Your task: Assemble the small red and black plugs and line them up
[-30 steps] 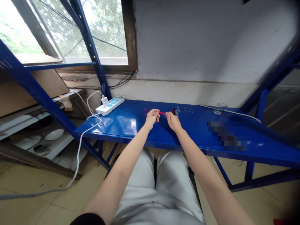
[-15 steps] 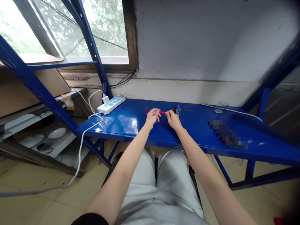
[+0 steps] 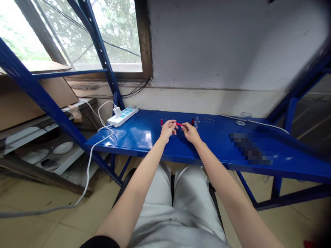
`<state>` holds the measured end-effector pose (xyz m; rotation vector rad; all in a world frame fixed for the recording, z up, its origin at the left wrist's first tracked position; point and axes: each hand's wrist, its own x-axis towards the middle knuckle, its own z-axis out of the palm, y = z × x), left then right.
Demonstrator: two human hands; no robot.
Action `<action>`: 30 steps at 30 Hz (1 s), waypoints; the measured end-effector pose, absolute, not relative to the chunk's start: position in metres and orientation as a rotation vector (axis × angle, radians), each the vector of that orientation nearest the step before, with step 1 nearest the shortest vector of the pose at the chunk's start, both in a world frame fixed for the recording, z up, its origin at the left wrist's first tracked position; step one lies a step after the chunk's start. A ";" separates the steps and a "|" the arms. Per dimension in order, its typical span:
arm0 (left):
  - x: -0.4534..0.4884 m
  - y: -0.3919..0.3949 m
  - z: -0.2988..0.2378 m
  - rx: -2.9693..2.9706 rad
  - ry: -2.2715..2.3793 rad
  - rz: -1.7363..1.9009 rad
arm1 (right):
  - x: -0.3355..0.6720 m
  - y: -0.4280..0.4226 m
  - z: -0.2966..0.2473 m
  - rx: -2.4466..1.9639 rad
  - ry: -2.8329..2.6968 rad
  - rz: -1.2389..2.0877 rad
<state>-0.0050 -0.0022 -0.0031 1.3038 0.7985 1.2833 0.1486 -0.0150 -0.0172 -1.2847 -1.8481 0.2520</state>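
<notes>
Between my two hands runs a thin red stick-like piece (image 3: 179, 124), too small to name by kind. My left hand (image 3: 168, 131) pinches its left end with the fingertips. At the other end, the fingers of my right hand (image 3: 190, 133) are closed on it. A small red cylinder (image 3: 161, 122) stands on the blue table (image 3: 131, 136), just left of my left hand. Behind my right hand are a dark and red small piece (image 3: 192, 121) and a cluster of small clear pieces (image 3: 197, 121).
Several tiny metallic pieces (image 3: 208, 120) lie in rows farther right. A clear glass (image 3: 243, 119) stands near the wall, with a blurred dark object (image 3: 249, 148) in front. A white power strip (image 3: 123, 116) with a plug and cable sits at the left. Blue posts frame the table.
The red piece tilts slightly more, its right end a little lower. My right hand has shifted slightly left and down; my left hand stays nearly where it was.
</notes>
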 end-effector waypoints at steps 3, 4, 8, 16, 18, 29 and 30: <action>-0.005 -0.004 -0.002 1.325 0.792 1.224 | 0.148 -0.016 -0.016 -1.280 -1.829 0.218; -0.005 -0.005 -0.002 1.338 0.794 1.211 | 0.148 -0.016 -0.015 -1.271 -1.829 0.212; -0.004 -0.004 -0.003 1.355 0.814 1.237 | 0.147 -0.019 -0.013 -1.258 -1.841 0.204; -0.007 0.002 -0.003 1.220 0.940 1.525 | 0.155 -0.018 -0.012 -1.408 -1.877 0.244; -0.008 0.004 -0.005 1.234 0.982 1.557 | 0.162 -0.017 -0.012 -1.366 -1.862 0.159; -0.002 -0.003 -0.015 1.916 1.231 1.375 | 0.198 -0.026 -0.012 -1.877 -1.418 0.071; -0.002 -0.003 -0.016 1.936 1.238 1.361 | 0.199 -0.026 -0.012 -1.936 -1.370 0.099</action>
